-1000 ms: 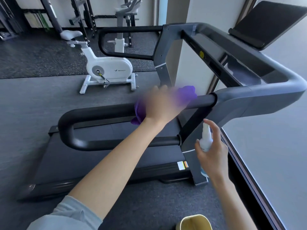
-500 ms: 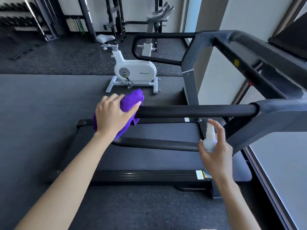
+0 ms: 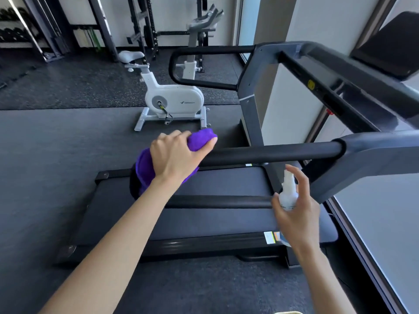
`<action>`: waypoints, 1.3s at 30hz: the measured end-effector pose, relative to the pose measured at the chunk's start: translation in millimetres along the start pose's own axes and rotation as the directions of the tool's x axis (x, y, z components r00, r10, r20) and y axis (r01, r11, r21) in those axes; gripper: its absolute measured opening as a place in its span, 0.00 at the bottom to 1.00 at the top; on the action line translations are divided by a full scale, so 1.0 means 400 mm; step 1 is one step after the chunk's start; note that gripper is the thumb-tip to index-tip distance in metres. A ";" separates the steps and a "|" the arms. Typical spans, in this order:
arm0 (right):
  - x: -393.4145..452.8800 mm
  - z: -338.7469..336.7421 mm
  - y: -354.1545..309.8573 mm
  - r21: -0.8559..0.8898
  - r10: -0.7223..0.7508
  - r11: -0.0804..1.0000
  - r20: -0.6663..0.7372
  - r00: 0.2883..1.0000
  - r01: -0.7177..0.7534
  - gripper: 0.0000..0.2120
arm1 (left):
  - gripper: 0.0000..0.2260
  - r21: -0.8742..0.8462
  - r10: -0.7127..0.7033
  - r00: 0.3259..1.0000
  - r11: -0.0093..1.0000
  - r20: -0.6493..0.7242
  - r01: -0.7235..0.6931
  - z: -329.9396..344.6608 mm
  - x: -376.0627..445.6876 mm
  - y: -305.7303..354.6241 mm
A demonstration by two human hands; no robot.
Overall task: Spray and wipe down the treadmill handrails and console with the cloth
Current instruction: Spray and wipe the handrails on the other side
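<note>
One handrail (image 3: 272, 152) is under way: the left hand (image 3: 176, 157) grips the purple cloth (image 3: 145, 168) round its curved end, the right hand (image 3: 297, 214) holds the spray bottle (image 3: 288, 193). Far rail (image 3: 204, 64) and console (image 3: 390, 44) probably remain.

Bare handrail (image 3: 272, 152) runs free toward console (image 3: 362, 71).

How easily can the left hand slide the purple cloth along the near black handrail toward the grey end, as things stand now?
Probably yes. The left hand grips the purple cloth round the near handrail, whose black bar toward the grey end is bare. The right hand, holding the spray bottle, is below the bar, so it seems clear of the path.
</note>
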State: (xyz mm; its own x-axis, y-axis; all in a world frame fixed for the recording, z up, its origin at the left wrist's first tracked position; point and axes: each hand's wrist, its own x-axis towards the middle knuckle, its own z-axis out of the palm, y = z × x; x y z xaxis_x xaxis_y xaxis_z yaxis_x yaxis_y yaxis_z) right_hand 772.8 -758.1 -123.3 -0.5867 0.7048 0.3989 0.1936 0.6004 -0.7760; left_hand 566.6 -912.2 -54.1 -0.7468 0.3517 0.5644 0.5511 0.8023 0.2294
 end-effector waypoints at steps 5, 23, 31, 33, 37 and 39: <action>0.020 -0.093 0.049 -0.036 0.047 0.998 -0.099 0.994 -0.050 0.32 | 0.30 0.001 0.131 0.986 0.991 0.104 -0.132 0.048 0.019 0.180; 0.003 -0.270 0.174 -0.125 0.102 0.984 -0.199 0.975 -0.128 0.33 | 0.27 -0.100 0.345 0.938 0.936 0.045 -0.339 0.175 -0.020 0.671; 0.005 -0.224 0.129 -0.085 0.084 0.992 -0.108 0.991 -0.093 0.32 | 0.26 -0.133 0.344 0.939 0.931 0.016 -0.339 0.150 -0.014 0.508; 0.015 -0.193 0.099 -0.069 0.058 0.995 -0.096 0.994 -0.065 0.31 | 0.26 -0.119 0.318 0.948 0.941 -0.019 -0.318 0.132 -0.022 0.425; 0.023 -0.133 0.033 -0.038 0.000 0.999 -0.067 0.998 -0.002 0.30 | 0.27 -0.067 0.269 0.960 0.959 -0.080 -0.274 0.090 -0.033 0.257; 0.021 -0.111 0.009 -0.024 -0.018 1.000 -0.058 0.998 0.017 0.31 | 0.26 -0.054 0.239 0.965 0.968 -0.110 -0.246 0.072 -0.036 0.167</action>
State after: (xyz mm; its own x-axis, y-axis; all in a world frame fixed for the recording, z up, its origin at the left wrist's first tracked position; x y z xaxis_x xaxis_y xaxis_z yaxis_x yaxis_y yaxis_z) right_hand 803.6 -733.2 -101.1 -0.5430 0.7148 0.4407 0.2030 0.6210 -0.7571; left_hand 603.5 -849.7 -69.5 -0.5480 0.4777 0.6866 0.7368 0.6643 0.1259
